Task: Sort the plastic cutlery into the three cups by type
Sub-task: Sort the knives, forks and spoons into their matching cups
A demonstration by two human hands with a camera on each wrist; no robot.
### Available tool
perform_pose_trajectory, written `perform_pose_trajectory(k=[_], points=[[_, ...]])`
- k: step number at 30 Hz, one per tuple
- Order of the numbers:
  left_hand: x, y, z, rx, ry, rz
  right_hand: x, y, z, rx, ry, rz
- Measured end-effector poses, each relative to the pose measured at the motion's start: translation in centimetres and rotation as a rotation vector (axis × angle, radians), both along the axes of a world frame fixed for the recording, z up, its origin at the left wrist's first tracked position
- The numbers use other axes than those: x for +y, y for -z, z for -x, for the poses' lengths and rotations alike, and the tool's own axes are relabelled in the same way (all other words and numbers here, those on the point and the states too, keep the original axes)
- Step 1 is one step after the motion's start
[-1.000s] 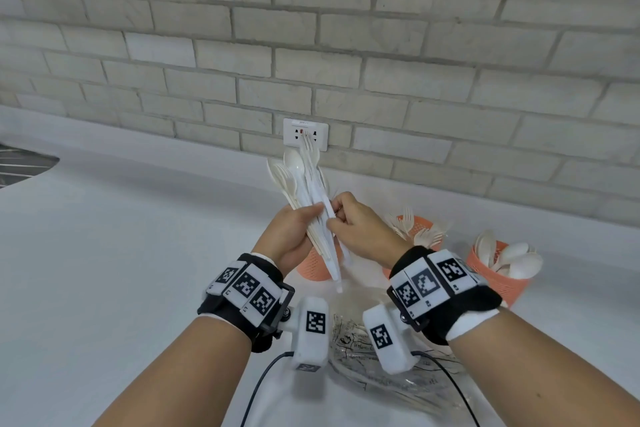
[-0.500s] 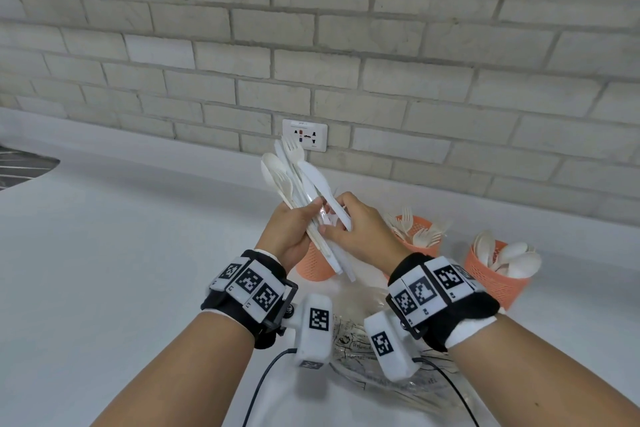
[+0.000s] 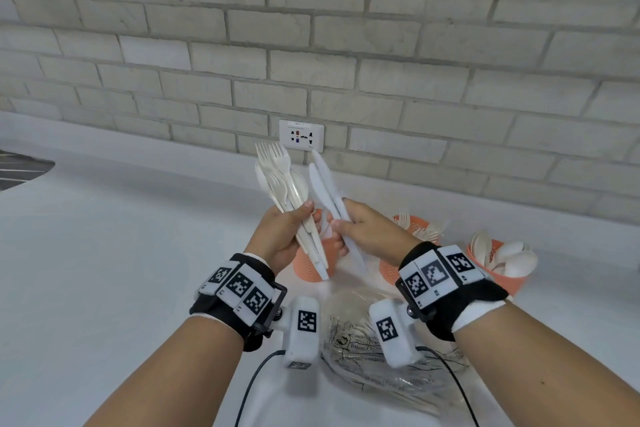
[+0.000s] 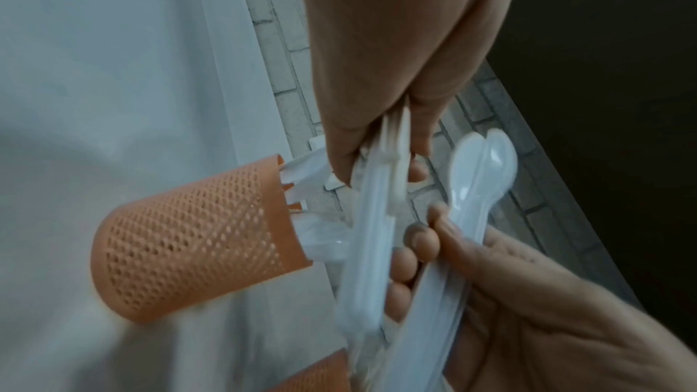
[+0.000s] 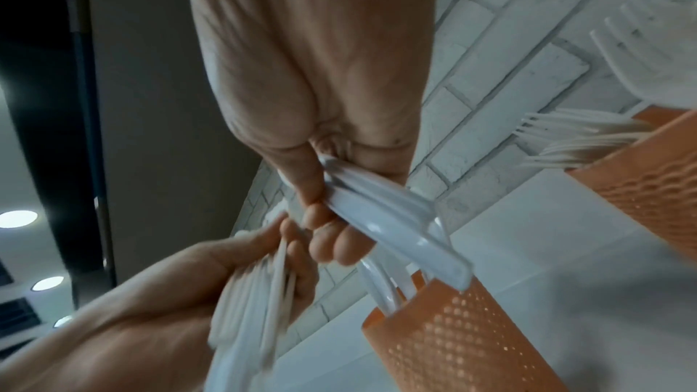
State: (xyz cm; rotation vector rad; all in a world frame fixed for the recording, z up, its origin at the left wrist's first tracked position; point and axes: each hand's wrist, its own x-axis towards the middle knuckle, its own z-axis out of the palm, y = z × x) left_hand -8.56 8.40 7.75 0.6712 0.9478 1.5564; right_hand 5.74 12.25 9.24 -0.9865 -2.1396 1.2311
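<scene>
My left hand [image 3: 300,218] grips a bundle of white plastic forks and spoons [image 3: 281,180] upright above the counter; the handles [image 4: 392,166] stick out below its fist. Beside it my right hand [image 3: 341,220] pinches two white knives [image 3: 323,180] by their handles [image 5: 381,219], tilted slightly away from the bundle. Behind both hands stands the left orange mesh cup [image 3: 308,267], [image 4: 188,234], [image 5: 460,339], which holds white cutlery. Forks fill the middle cup [image 3: 412,229], [image 5: 648,178], and spoons fill the right cup [image 3: 498,263].
A crumpled clear plastic bag [image 3: 381,350] lies on the white counter [image 3: 121,270] just in front of my wrists. A wall socket [image 3: 301,135] sits in the brick wall behind. A sink edge [image 3: 20,170] shows at far left.
Both hands held one mixed bundle before. Now my right hand has drawn the knives out to the right, apart from the forks and spoons in my left hand.
</scene>
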Motion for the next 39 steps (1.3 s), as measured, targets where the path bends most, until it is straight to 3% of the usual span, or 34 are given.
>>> perform_pose_trajectory(k=[7, 17, 22, 27, 31, 35, 39], points=[[0.1, 0.4, 1.6, 0.113, 0.038, -0.002, 2.9, -1.7, 1.7, 0.317, 0.204, -0.091], [-0.1, 1.0, 2.4, 0.145, 0.107, -0.025, 5.1, 2.4, 6.0, 0.240, 0.350, 0.004], [-0.2, 1.0, 2.3, 0.162, 0.116, -0.028, 4.9, 1.6, 5.6, 0.243, 0.428, -0.281], [0.0, 0.9, 1.2, 0.210, 0.033, -0.043, 1.9, -0.6, 5.7, 0.335, 0.348, -0.534], [0.4, 0.7, 0.5, 0.344, -0.054, -0.104, 0.1, -1.0, 5.7, 0.129, 0.204, -0.371], [0.0, 0.6, 0.0, 0.568, 0.023, -0.135, 0.4, -0.9, 5.4, 0.061, 0.252, -0.321], [-0.5, 0.6, 0.4, 0.467, 0.156, -0.166, 1.5, -0.7, 4.3, 0.143, 0.193, -0.110]])
